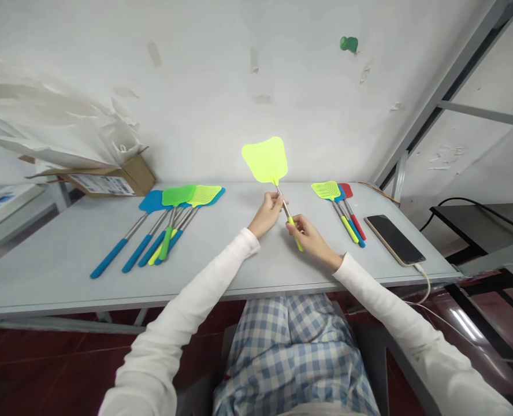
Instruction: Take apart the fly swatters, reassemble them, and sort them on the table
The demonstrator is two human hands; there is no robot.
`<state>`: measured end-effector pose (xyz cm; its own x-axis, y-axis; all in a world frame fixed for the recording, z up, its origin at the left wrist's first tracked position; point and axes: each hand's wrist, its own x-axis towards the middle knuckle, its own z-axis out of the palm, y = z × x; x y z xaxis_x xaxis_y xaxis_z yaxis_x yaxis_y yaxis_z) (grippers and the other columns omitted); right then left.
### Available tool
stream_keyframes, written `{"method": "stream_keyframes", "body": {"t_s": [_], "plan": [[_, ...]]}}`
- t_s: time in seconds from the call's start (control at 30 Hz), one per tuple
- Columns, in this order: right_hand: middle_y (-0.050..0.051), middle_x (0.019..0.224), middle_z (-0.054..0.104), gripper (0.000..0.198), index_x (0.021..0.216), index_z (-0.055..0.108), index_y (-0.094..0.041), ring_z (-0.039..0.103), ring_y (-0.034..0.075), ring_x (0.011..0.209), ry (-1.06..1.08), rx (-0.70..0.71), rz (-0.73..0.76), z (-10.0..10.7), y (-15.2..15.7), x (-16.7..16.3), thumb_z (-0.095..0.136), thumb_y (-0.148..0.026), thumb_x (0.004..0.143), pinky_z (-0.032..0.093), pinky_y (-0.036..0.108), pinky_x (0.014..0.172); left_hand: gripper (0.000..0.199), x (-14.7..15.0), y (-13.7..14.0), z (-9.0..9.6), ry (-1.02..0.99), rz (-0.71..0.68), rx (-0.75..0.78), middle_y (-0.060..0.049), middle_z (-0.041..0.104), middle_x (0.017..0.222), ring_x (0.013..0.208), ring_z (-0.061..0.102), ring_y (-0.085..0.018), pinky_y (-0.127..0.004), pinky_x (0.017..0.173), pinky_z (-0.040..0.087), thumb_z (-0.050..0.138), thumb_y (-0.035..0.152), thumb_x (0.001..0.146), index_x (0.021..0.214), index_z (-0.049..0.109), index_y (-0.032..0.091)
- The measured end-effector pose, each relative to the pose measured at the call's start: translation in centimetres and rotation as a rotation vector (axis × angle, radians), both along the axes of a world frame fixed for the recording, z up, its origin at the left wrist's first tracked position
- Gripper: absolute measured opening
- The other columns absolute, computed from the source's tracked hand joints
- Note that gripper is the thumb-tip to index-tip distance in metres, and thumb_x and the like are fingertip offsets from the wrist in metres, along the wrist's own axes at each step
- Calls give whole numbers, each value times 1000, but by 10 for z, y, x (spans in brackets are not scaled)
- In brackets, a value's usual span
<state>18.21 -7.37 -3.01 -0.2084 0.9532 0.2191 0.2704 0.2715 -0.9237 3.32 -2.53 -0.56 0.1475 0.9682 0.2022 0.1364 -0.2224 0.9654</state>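
A yellow-green fly swatter (266, 160) is held up above the table, its head toward the wall. My left hand (267, 214) is closed around its metal shaft just below the head. Lower down, my right hand (307, 234) grips the yellow-green handle. To the left lies a group of several fly swatters with blue, green and yellow-green parts, a green swatter (178, 195) on top. On the right, a yellow-green swatter (327, 190), a blue swatter (360, 238) and a red swatter (346, 189) lie overlapping.
A phone (395, 238) with a white cable (425, 280) lies at the table's right end. An open cardboard box (104, 176) with white wrapping stands at the back left. The grey table (222, 248) meets a white wall, and a metal frame (447, 95) rises at the right.
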Motion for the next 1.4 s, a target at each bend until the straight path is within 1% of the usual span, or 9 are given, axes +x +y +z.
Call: {"method": "stream_keyframes", "body": {"t_s": [0.07,0.17,0.33,0.4,0.5,0.73,0.93,1.13,1.4], "plan": [[-3,70,54,35,90,52,-23,49,16,64,-55,1,-105,-5,0,18,48,-58,87,41,31,64,15,-7,1,-10,131,1,-57,-13,63,112,105,61,-18,-37,94,48,40,32,97,102,45,19],[0,70,55,36,87,49,-23,49,19,65,-189,52,-300,-13,4,49,43,-59,88,40,34,65,17,-33,1,-25,395,113,33,-14,61,117,110,58,-22,-42,100,44,44,28,93,104,52,18],[14,87,64,21,80,49,-21,54,29,88,-693,212,-513,-24,11,89,39,-36,90,39,46,87,31,-107,-5,-41,929,568,88,-27,51,123,121,47,-40,-57,99,39,51,23,83,110,53,8],[18,88,63,22,82,53,-17,54,32,91,-876,226,-539,-27,14,95,37,-30,90,37,49,91,38,-135,-10,-43,1048,746,26,-32,48,125,121,44,-45,-60,97,37,52,24,82,114,51,4],[22,90,61,30,90,58,-11,52,35,94,-1018,261,-573,-29,16,95,34,-28,91,37,51,89,43,-164,-18,-40,1130,857,-23,-35,47,123,120,43,-47,-60,96,36,51,28,83,115,49,-1],[25,107,55,42,114,55,-2,49,37,102,-1031,278,-656,-21,5,86,39,-32,90,40,49,86,40,-191,-16,-35,1205,797,-4,-33,52,120,118,48,-43,-54,96,40,51,23,82,115,51,0],[19,108,52,34,111,59,-13,47,32,99,-907,396,-661,-15,-4,84,39,-32,91,40,48,84,33,-206,-3,-28,1232,760,-116,-26,61,110,110,56,-38,-48,93,44,47,29,88,110,59,6],[17,109,51,28,102,63,-16,46,31,100,-803,473,-626,-11,-7,83,40,-29,92,39,50,87,30,-195,-11,-18,1336,664,-132,-21,66,107,109,59,-35,-42,90,46,46,31,90,102,65,10],[14,104,55,23,95,63,-18,48,30,105,-652,510,-498,-5,-9,75,41,-25,92,36,51,93,33,-189,0,-14,1197,644,87,-21,65,102,103,60,-33,-43,88,46,42,33,94,108,55,7]]}}
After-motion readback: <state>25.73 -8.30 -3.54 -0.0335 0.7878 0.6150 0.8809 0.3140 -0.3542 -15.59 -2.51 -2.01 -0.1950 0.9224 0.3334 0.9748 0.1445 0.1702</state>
